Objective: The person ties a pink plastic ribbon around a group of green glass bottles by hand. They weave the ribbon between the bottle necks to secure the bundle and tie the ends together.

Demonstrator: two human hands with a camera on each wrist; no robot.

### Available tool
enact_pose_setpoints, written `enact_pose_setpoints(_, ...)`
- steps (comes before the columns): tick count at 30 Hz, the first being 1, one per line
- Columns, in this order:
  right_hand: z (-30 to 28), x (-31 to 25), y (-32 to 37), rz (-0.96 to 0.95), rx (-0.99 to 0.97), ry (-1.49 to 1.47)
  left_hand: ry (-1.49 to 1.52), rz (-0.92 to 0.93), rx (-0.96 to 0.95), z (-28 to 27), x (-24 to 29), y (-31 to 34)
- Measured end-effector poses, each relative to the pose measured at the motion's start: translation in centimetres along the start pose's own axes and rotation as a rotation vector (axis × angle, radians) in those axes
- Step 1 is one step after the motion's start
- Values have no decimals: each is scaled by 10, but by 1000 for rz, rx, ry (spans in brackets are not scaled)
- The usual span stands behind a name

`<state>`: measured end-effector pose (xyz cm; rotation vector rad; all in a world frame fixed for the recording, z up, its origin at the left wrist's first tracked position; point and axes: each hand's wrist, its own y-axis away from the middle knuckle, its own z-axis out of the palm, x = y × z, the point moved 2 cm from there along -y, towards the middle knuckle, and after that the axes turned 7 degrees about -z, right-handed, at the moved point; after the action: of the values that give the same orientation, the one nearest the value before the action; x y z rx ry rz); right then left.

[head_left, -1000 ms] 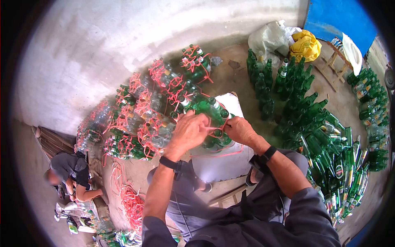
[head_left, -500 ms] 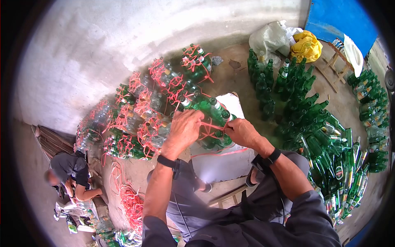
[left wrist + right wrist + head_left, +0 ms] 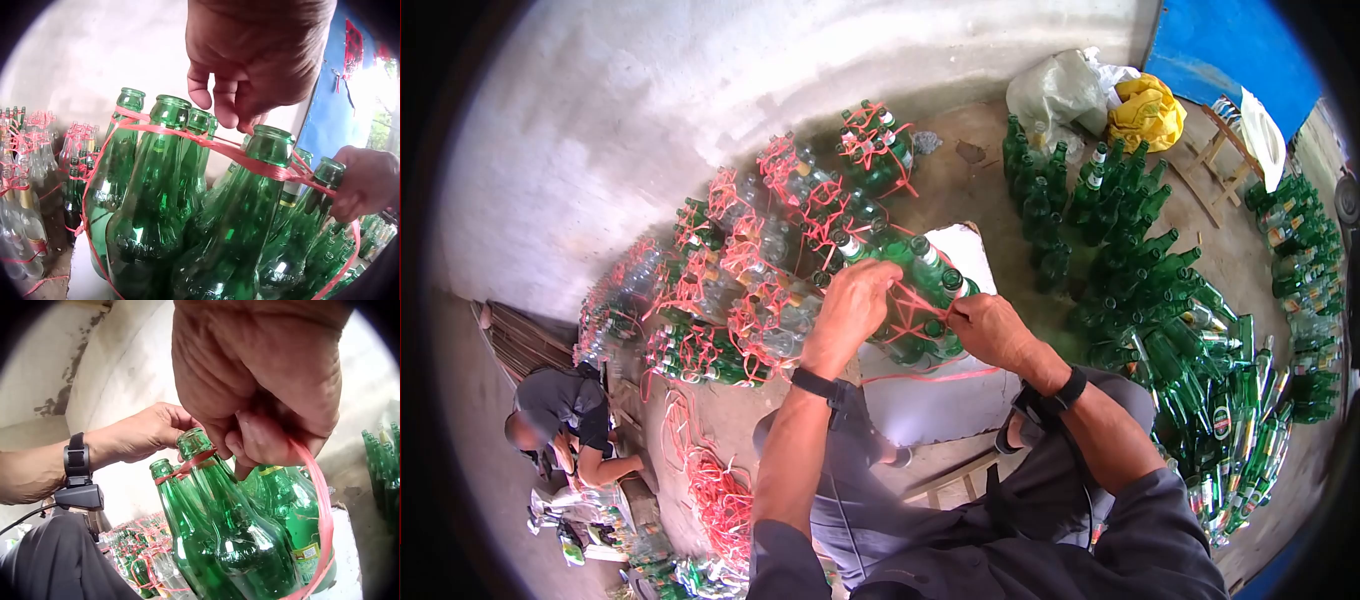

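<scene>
Several green glass bottles (image 3: pixel 150 206) stand bunched on a white board (image 3: pixel 930 410), with pink plastic strap (image 3: pixel 250 159) running round and across their necks. Above the bunch's left side, my left hand (image 3: pixel 855 305) bends its fingers down and pinches the strap beside a bottle mouth. My right hand (image 3: pixel 256 369) curls round the strap at the right side; a loop of it comes out below the fist and hangs past the bottles. In the head view, strap strands cross between the two hands in a star shape. The right fingers sit close beside a bottle neck.
Strapped bottle bundles (image 3: pixel 745 260) crowd the floor at left, by the wall. Loose green bottles (image 3: pixel 1140 260) stand and lie at right. A tangle of pink strap (image 3: pixel 720 500) lies at lower left, near another person (image 3: pixel 565 410). Sacks (image 3: pixel 1145 112) rest at the back.
My hands have drawn apart, the left moving left and the right slightly right and down. The strap between them has gone from bunched to spread over the bottle necks.
</scene>
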<state>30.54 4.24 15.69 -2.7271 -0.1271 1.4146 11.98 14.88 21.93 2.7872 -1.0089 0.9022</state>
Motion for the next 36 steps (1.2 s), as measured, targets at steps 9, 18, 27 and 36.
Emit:
enact_pose_setpoints(9,-1,-7,2,32,39,-10,21,-134,-33,10,-7,-13)
enact_pose_setpoints(18,-13,-24,14,-38,117,-22,3,-218,-95,19,-17,-7)
enact_pose_setpoints(27,-13,-15,19,-72,125,14,-75,127,168,32,57,45)
enact_pose_setpoints(36,-23,-1,16,-146,132,72,-260,72,198,53,55,50)
